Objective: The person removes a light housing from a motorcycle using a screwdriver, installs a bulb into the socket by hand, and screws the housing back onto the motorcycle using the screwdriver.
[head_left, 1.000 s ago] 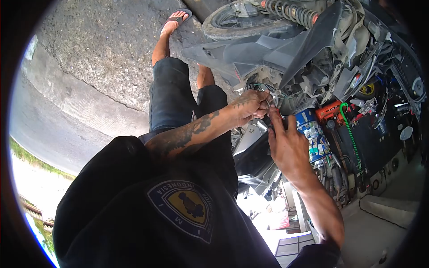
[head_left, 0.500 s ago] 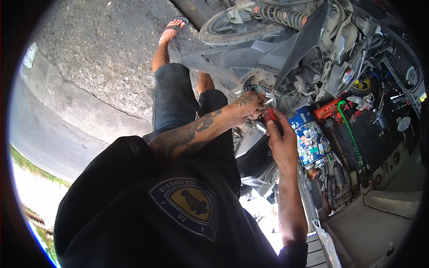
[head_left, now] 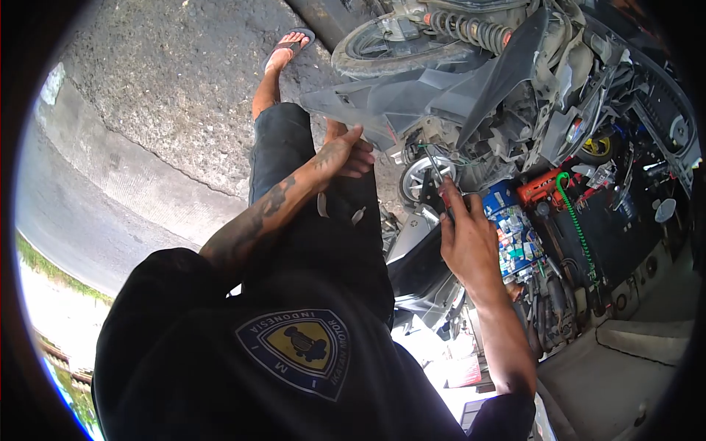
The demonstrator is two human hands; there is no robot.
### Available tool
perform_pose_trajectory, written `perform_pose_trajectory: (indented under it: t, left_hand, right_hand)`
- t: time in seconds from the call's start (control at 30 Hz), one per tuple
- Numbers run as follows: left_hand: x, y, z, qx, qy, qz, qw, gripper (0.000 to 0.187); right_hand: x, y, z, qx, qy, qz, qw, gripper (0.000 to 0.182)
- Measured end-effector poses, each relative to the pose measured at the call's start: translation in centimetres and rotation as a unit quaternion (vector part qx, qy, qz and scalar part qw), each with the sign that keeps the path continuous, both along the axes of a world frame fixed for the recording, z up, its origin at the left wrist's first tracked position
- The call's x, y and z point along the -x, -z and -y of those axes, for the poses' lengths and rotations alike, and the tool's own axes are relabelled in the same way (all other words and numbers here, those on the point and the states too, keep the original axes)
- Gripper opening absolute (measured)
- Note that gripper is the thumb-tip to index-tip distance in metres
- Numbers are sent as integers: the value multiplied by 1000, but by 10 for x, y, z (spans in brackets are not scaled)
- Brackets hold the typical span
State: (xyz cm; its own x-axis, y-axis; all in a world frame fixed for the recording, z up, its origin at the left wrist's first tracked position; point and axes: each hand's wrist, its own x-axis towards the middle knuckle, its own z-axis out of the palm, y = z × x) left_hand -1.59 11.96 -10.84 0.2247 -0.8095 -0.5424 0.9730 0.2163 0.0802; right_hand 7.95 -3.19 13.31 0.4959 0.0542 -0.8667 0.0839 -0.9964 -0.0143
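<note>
My right hand is closed around the red handle of a screwdriver. Its metal shaft points up toward the exposed wiring and parts of a motorcycle whose body panels are partly off. My left hand is away from the machine, over my dark shorts, with fingers apart and nothing visible in it. Two small pale strips show just below the left hand against the dark cloth.
A blue container covered with stickers stands right of my right hand. Beyond it are an orange tool, a green coiled hose and assorted tools. A wheel and coil spring lie at the top. Rough concrete spreads on the left.
My left hand has moved left and down, away from the screwdriver and motorcycle, and opened. My right hand keeps the screwdriver, its shaft now in plain view. The pale strips have appeared.
</note>
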Motion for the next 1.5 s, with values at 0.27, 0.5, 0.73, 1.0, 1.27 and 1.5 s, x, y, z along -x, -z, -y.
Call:
perform_pose_trajectory:
  t: [0.27, 0.5, 0.73, 1.0, 1.27, 1.5]
  left_hand:
    - [-50, -29, 55, -11, -194, -353, 915, 86]
    - [-49, -43, 51, -38, -205, -274, 939, 80]
    - [-53, -39, 51, -10, -184, -274, 944, 78]
    - [-50, -39, 44, -4, -168, -245, 955, 80]
    - [-36, -47, 21, -31, -1, -134, 990, 93]
    - [-35, -43, 33, -39, -15, -102, 994, 90]
  right_hand:
    - [-3, 10, 3, -9, 30, 10, 999, 46]
    - [-9, 11, -7, 2, 17, -5, 1000, 44]
    - [-12, 19, 6, -38, 198, 12, 979, 38]
    - [14, 15, 21, -51, 311, 41, 948, 38]
    - [17, -23, -2, -73, 220, 107, 967, 39]
    - [15, 0, -2, -40, 186, 145, 971, 36]
